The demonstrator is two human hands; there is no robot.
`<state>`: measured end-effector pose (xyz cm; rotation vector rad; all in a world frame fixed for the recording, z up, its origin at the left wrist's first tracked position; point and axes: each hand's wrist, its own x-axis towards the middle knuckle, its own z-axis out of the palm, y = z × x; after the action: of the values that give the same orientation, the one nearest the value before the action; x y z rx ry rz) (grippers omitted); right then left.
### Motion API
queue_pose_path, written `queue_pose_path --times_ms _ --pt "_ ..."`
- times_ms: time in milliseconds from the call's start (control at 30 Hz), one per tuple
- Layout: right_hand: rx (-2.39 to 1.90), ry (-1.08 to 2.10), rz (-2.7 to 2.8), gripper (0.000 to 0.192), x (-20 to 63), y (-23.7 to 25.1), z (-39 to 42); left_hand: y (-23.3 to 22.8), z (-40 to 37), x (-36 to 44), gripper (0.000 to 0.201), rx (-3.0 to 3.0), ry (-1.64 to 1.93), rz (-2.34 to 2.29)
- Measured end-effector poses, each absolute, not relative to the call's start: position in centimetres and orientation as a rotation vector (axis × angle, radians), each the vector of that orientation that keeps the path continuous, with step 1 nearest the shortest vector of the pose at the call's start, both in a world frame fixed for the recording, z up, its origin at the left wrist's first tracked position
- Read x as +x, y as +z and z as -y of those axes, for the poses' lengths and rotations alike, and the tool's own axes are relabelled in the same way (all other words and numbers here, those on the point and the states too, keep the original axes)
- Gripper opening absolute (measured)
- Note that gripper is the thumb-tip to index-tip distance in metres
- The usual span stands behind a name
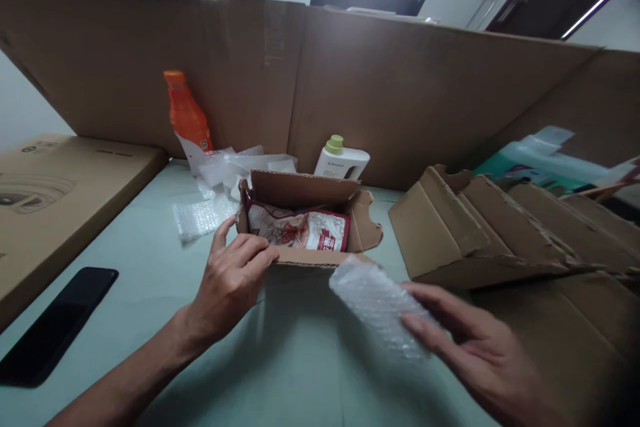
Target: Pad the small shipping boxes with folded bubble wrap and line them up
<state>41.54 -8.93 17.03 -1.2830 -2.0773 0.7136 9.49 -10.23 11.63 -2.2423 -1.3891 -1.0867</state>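
a: starting at the left edge, what lay there?

b: a flat cardboard package [55,193] sat on the pale table [300,353], with a black phone [55,323] lying face up just beside it. further back an orange bottle [187,119] stood upright against the tall cardboard wall [400,93], near some loose bubble wrap [203,217].

a: and the left hand?

b: the left hand [230,283] came in from the lower left, forearm angled up and to the right, wrist nearly straight. its fingers were curled loosely, fingertips resting on the near left corner of the small open box [307,223], thumb pointing up by the side flap. it grasped nothing; it only touched the cardboard.

a: what was in the box?

b: a red and white packet [300,230], lying flat inside. behind the box stood a white bottle [341,161] with a green cap.

a: then the right hand?

b: the right hand [470,353] reached in from the lower right, palm turned up, fingers extended leftward. it held a bubble wrap roll [375,303] lying across the fingers, just in front of the box. the picture was blurred there.

a: beyond it?

b: folded cardboard pieces [480,230] were stacked at the right.
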Motion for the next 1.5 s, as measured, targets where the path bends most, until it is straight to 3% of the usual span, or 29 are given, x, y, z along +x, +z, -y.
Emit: queue_pose_path --times_ms 167,367,567,767,833,933,1000,1100,1300,1500 --pt "-1.213 0.244 2.111 0.023 41.0 21.1 5.9 11.7 11.8 9.1 0.018 -2.311 -1.174 1.402" --pt "-0.967 0.233 2.440 0.022 36.3 24.1 2.5 12.0 12.1 8.6 0.018 -2.305 -1.178 1.433" --pt "-0.928 0.230 3.065 0.018 29.2 21.5 -0.3 11.8 12.0 8.6 0.021 -2.297 -1.195 1.466" --pt "-1.140 0.082 3.310 0.020 25.7 19.5 -1.3 11.5 11.6 8.6 0.023 -2.275 -1.188 1.430" --pt "-1.162 -0.051 3.236 0.018 26.7 20.2 -0.6 11.3 11.8 8.6 0.030 -2.186 -1.254 1.435" --pt "-1.122 -0.152 2.847 0.020 31.2 21.4 1.6 10.6 12.7 8.3 0.060 -1.985 -1.434 1.525" --pt "-1.149 -0.112 2.434 0.020 35.2 21.3 3.3 9.7 13.5 7.8 0.072 -1.922 -1.537 1.682" --pt "-1.381 0.132 2.054 0.022 39.8 18.5 5.0 7.7 13.9 6.9 0.070 -1.984 -1.664 2.105" --pt "-1.436 0.829 1.982 0.057 36.5 8.7 3.9 4.1 10.4 7.0 0.064 -2.143 -2.008 2.486" --pt "-1.508 0.742 1.795 0.049 36.5 7.4 4.5 3.6 10.8 11.1 0.051 -2.154 -2.145 2.407"
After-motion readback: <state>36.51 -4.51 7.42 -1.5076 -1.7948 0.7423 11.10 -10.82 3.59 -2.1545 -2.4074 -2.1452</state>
